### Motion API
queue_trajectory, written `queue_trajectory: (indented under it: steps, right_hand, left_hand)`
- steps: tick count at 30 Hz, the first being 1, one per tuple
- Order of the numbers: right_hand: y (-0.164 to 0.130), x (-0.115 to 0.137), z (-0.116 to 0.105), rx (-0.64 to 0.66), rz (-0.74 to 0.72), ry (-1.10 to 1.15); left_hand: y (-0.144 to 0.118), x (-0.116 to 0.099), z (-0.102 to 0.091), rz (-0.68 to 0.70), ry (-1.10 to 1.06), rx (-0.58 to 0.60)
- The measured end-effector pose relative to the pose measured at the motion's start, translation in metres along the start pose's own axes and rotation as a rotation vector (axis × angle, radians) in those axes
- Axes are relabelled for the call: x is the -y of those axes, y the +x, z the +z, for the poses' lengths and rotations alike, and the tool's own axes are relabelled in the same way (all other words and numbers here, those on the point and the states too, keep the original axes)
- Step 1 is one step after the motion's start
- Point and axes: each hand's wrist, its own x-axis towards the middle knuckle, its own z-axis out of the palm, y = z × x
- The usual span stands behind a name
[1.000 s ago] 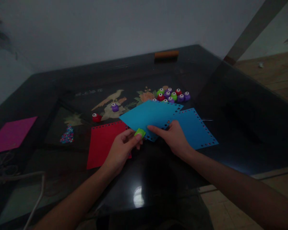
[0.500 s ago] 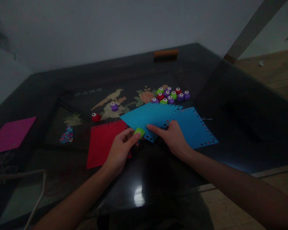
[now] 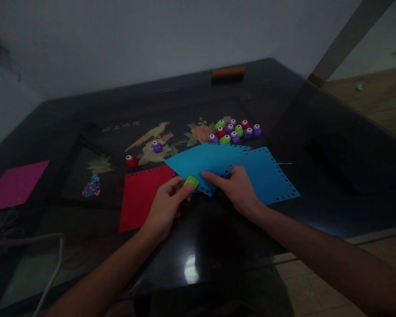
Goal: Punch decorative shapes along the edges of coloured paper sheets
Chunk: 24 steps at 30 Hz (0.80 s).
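My left hand [image 3: 165, 207] pinches a small green paper punch [image 3: 192, 182] clamped on the near edge of a blue paper sheet [image 3: 201, 160]. This sheet is lifted off the table and has punched holes along its edge. My right hand [image 3: 237, 189] holds the same sheet from the right, thumb on top. Under it lies a second blue sheet [image 3: 270, 176] with holes around its border. A red sheet [image 3: 140, 198] with a punched top edge lies flat beside my left hand.
A cluster of several green, red and purple punches [image 3: 234, 130] sits behind the blue sheets. A lone purple punch [image 3: 157, 146] and a red punch [image 3: 131, 161] lie to the left. Confetti [image 3: 92, 185], a magenta sheet [image 3: 15, 185] and a white cable [image 3: 53, 264] are further left.
The lifted blue sheet has dropped slightly lower, uncovering more of the punch cluster behind it. Both hands keep their hold and stay almost in place.
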Motion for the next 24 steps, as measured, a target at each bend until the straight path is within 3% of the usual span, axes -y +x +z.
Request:
queue_trajectory:
  steps: [24]
  right_hand:
    - [0.0001,0.0004,0.0001,-0.007,-0.015,-0.013]
  left_hand:
    - [-0.0007,0.0009,0.0003,-0.013,-0.035,0.008]
